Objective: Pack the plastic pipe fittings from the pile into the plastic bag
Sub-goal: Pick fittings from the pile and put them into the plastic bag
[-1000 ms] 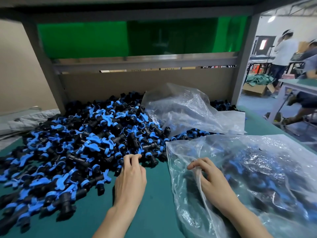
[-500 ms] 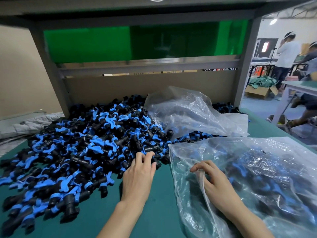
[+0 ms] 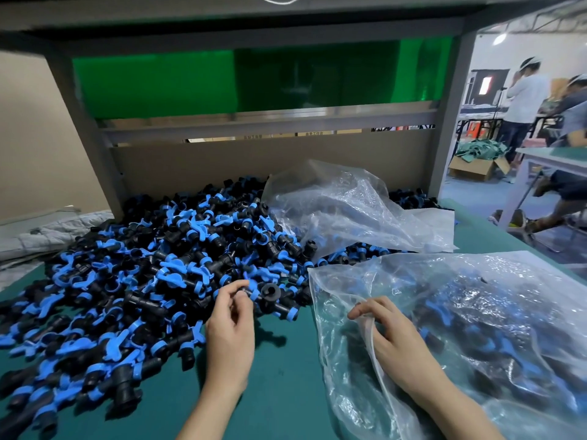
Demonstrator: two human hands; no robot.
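my left hand [image 3: 230,341] pinches one fitting [image 3: 270,293] at pile [image 3: 152,274] edge, 10 o'clock | my right hand [image 3: 397,347] grips plastic bag [image 3: 413,268] mouth, 3 o'clock | fittings light, rigid, snag-prone: I'd grab black barrel, not blue tabs

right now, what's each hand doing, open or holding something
Left hand: pinches a fitting at the edge of the pile.
Right hand: grips the plastic bag at its rim.
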